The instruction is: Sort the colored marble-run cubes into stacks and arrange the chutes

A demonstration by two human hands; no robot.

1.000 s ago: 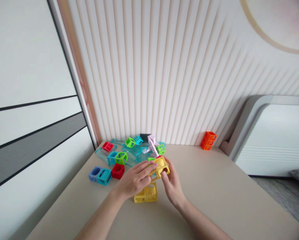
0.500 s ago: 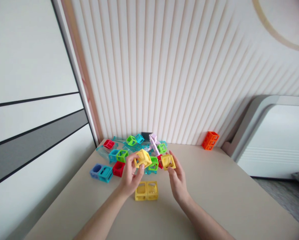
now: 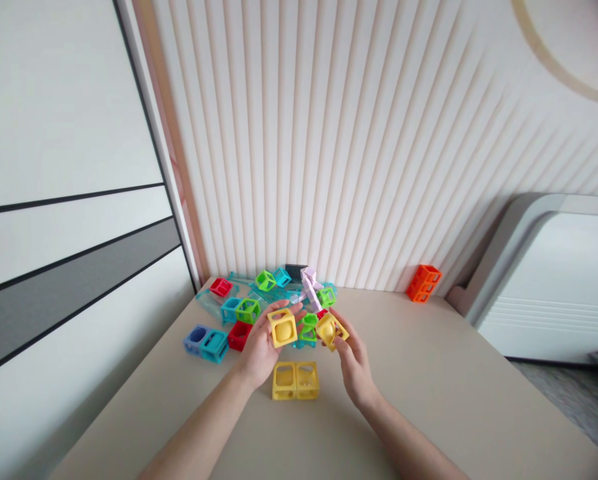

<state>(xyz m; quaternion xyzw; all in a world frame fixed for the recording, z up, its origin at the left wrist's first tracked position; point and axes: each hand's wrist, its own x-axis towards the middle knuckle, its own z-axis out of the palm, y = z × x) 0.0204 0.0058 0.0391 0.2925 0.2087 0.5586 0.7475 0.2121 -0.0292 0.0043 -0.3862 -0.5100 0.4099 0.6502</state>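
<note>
A yellow hollow cube block (image 3: 283,329) rests in my left hand (image 3: 259,355), with a rounded face toward me. The fingers of that hand stretch out behind the block. My right hand (image 3: 355,367) grips another yellow cube block (image 3: 331,331) between thumb and fingers, tilted. The two held blocks are a short way apart. Below them on the table lie two yellow cube blocks side by side, a left one (image 3: 284,381) and a right one (image 3: 307,381), touching.
A pile of teal translucent pieces, green blocks (image 3: 249,311), red blocks (image 3: 239,335) and a pale purple piece (image 3: 309,288) lies behind my hands. Blue blocks (image 3: 213,345) sit at the left. An orange block stack (image 3: 423,283) stands by the ribbed wall (image 3: 299,133).
The left-hand block has turned to show its rounded face, and those fingers have straightened behind it. My right hand has tilted its block and brought it slightly left.
</note>
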